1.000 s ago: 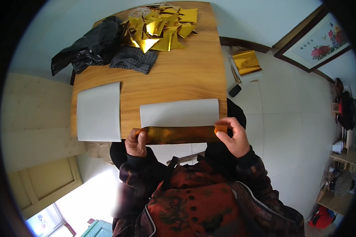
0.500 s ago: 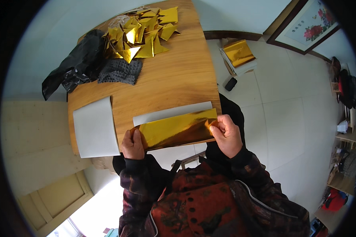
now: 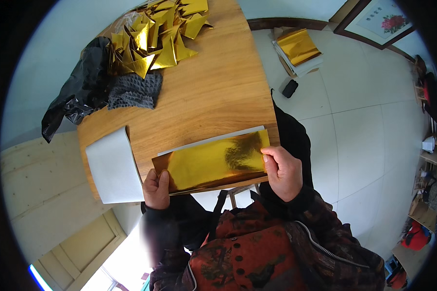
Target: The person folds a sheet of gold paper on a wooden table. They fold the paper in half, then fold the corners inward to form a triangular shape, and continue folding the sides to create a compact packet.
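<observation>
A long strip of shiny gold foil paper (image 3: 204, 162) lies along the table's near edge, with a thin white edge showing behind it. My left hand (image 3: 156, 189) pinches its left end near the lower corner, thumb on top. At the right end, my right hand (image 3: 284, 172) grips the paper between thumb and curled fingers. Left of the strip, close to my left hand, rests a folded white sheet (image 3: 114, 167).
Folded gold paper pieces (image 3: 155, 36) pile up at the table's far left, beside a black plastic bag (image 3: 80, 82) and a dark textured cloth (image 3: 135, 90). On the floor to the right are a paper stack topped with gold (image 3: 298, 47) and a small black object (image 3: 290, 88).
The white band behind the gold strip has narrowed, and more of the gold face shows. Both hands still hold the ends. The whole view has shifted slightly.
</observation>
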